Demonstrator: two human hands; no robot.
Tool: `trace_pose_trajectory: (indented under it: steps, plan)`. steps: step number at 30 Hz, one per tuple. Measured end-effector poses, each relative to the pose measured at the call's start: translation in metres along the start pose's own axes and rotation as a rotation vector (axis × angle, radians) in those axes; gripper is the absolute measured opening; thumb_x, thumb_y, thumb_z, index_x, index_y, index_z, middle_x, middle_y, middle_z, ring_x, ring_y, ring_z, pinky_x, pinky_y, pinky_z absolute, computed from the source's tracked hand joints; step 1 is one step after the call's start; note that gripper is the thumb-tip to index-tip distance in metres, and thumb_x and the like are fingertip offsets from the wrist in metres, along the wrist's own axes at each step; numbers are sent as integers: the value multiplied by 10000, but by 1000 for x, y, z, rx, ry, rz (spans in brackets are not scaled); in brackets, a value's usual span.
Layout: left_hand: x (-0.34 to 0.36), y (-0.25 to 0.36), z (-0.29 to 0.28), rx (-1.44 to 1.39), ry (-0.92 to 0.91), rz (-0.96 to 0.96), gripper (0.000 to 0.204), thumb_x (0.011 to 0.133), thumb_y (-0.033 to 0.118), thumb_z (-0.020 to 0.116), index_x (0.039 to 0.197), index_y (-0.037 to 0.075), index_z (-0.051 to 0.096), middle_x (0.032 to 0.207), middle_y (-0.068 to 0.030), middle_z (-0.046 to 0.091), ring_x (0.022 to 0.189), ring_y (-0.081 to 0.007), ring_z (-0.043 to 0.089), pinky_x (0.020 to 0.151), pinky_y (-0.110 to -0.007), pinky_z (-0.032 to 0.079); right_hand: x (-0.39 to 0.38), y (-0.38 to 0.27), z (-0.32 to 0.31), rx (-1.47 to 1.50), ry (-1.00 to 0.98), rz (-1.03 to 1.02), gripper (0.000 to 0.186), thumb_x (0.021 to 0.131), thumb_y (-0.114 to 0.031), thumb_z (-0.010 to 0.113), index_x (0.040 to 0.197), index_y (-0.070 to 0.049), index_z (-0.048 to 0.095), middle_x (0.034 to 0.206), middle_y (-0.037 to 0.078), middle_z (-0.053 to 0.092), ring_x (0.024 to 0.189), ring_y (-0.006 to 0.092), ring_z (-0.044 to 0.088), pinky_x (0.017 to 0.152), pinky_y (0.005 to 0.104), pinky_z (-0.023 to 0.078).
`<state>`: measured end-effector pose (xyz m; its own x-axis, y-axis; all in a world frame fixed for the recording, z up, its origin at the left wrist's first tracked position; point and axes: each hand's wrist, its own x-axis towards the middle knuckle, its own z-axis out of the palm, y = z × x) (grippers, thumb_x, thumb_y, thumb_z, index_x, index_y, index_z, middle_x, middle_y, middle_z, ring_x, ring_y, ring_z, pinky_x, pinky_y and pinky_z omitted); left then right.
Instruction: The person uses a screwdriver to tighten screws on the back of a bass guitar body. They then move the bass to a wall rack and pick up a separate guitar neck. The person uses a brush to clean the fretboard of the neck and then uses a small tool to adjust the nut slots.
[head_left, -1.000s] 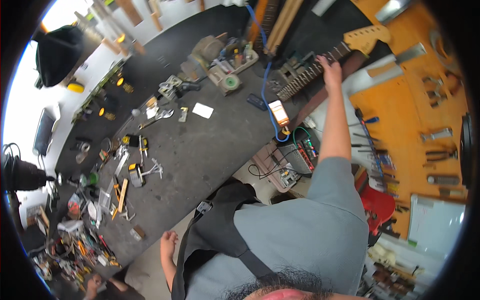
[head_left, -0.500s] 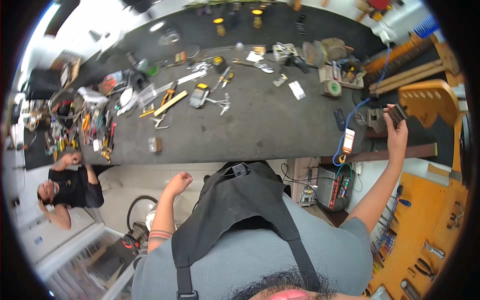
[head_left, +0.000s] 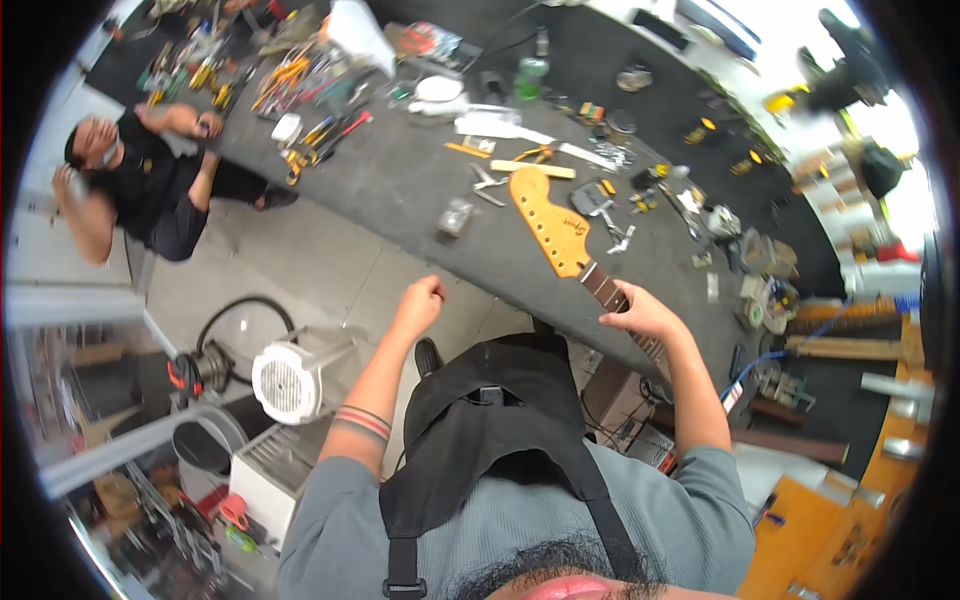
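Observation:
My right hand [head_left: 648,312] is closed round a guitar neck [head_left: 603,287] near its headstock end. The pale wooden headstock [head_left: 549,222], with a row of tuner holes, points up and left over the bench. Part of the dark fretboard is hidden behind my fingers and forearm. In front of the bench edge, my left hand [head_left: 422,303] hangs in a loose fist, with nothing visible in it. Beyond it, a small clear block [head_left: 456,217] sits on the bench near its edge.
A dark workbench [head_left: 390,190] carries pliers, a yellow wooden strip [head_left: 533,170], a digital gauge [head_left: 592,196] and cluttered tools. Another person [head_left: 150,180] sits at the left. A white machine [head_left: 288,383] with a hose stands on the floor. Timber [head_left: 850,348] lies at the right.
My view has turned left. My right hand has brought the guitar neck from the right side to the bench's front edge. My left hand is still curled, in front of the bench.

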<state>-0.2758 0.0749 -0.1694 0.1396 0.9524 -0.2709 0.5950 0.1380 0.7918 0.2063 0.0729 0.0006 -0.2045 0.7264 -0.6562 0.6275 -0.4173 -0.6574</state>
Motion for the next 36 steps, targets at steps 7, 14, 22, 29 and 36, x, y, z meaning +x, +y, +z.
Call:
trace_pose_trajectory:
  steps: [7, 14, 22, 29, 36]
  plan:
    - [-86, -140, 130, 82, -168, -484, 347, 951, 84, 610, 1235, 35, 804, 1154, -226, 838, 1158, -429, 804, 1014, -516, 617, 49, -29, 62, -386, -60, -47, 538, 855, -321, 916, 1214, 13, 696, 1021, 265, 781, 959, 415, 785, 859, 485, 599]
    - [-106, -220, 294, 210, -693, -456, 532, 1093, 188, 581, 1601, 45, 645, 1661, -246, 622, 1515, -456, 607, 1222, -594, 530, 104, -5, 110, -679, -52, -146, 558, 915, -384, 909, 1241, -30, 624, 1069, 275, 782, 1075, 523, 754, 877, 578, 595]
    - [-77, -217, 390, 51, -934, -496, 696, 1124, 561, 624, 1659, 116, 622, 1745, -125, 586, 1612, -384, 520, 1308, -699, 383, 141, -20, 143, -865, 76, -217, 537, 932, -319, 919, 1311, -49, 651, 1150, 199, 760, 1067, 446, 757, 868, 534, 615]
    - [-57, -218, 383, 132, -905, -503, 610, 1092, 500, 655, 1540, 90, 716, 1606, -178, 703, 1499, -417, 642, 1277, -671, 432, 168, -63, 148, -787, 230, -417, 632, 949, -288, 911, 1459, -42, 630, 1375, 201, 661, 1157, 438, 741, 966, 500, 615]
    - [17, -267, 411, 192, -768, -145, 506, 1141, 419, 590, 1384, 10, 763, 1407, -308, 766, 1353, -488, 721, 1156, -581, 567, 260, -154, 166, -714, 353, -714, 779, 927, -383, 887, 1585, -99, 582, 1477, 246, 603, 1361, 462, 659, 1080, 544, 616]
